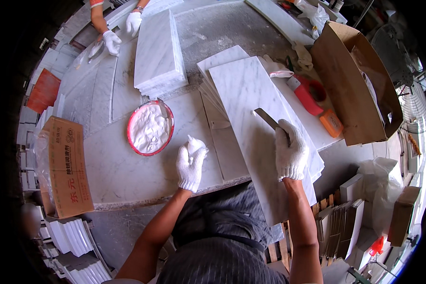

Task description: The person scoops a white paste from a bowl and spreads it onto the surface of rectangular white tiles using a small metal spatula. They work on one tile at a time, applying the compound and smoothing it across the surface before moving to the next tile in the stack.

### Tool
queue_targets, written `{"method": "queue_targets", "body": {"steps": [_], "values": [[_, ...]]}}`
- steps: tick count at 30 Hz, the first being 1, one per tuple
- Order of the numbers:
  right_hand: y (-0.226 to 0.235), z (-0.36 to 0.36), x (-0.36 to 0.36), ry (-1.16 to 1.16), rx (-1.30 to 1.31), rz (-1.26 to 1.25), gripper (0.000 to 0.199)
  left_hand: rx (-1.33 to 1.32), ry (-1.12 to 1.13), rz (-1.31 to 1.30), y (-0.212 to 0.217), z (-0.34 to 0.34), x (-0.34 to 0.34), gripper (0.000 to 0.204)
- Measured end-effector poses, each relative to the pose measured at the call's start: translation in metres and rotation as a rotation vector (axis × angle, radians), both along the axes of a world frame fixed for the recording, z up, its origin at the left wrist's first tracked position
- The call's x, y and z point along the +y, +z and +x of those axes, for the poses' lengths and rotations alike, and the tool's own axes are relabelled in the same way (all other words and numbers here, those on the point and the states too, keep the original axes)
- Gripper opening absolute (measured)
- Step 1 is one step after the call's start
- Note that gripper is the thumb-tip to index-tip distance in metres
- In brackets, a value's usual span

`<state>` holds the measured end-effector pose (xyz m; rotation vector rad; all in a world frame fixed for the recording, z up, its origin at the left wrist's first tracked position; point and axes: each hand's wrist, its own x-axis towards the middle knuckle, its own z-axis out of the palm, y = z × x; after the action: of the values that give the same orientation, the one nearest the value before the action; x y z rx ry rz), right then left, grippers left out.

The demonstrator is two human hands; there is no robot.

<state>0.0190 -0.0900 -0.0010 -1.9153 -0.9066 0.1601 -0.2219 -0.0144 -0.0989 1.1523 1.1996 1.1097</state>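
My right hand [291, 150], in a white knit glove, is closed round a narrow flat putty knife [266, 118]. The blade tip lies over a grey-veined white marble slab [232, 90], with a small white dab by it. This long slab tops a stack of similar pieces and juts past the table's near edge. My left hand [190, 168], gloved too, is closed round a lump of white paste [195, 145] that rises to a point above the fingers. A red-rimmed bowl [129, 128] of white paste [151, 127] stands to its left.
Another marble stack [155, 52] stands beyond the bowl. At the far left, a co-worker's gloved hands [112, 42] are over slabs. Cardboard boxes stand left [66, 165] and right [348, 85]. A red tape dispenser [307, 97] and orange box [331, 123] lie right of the slab.
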Motion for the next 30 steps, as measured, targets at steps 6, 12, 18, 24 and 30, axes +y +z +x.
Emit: {"method": "queue_targets", "body": {"steps": [6, 12, 18, 24, 30], "values": [[0.017, 0.011, -0.019, 0.023, 1.142, 0.343, 0.050, 0.015, -0.146, 0.059, 0.002, -0.008, 0.007, 0.027], [0.003, 0.002, -0.055, 0.219, 1.580, 0.527, 0.025, -0.640, -0.333, -0.354, 0.023, -0.016, 0.025, 0.037], [-0.001, 0.005, -0.058, 0.248, 1.297, 0.430, 0.027, -0.759, -0.361, -0.533, 0.022, -0.008, 0.022, 0.042], [0.018, -0.003, -0.043, 0.253, 0.819, 0.107, 0.055, -0.424, -0.354, -0.361, 0.018, 0.000, 0.013, 0.045], [0.017, 0.002, -0.036, 0.227, 0.921, 0.018, 0.047, -0.253, -0.313, -0.216, 0.026, 0.009, 0.010, 0.052]]}}
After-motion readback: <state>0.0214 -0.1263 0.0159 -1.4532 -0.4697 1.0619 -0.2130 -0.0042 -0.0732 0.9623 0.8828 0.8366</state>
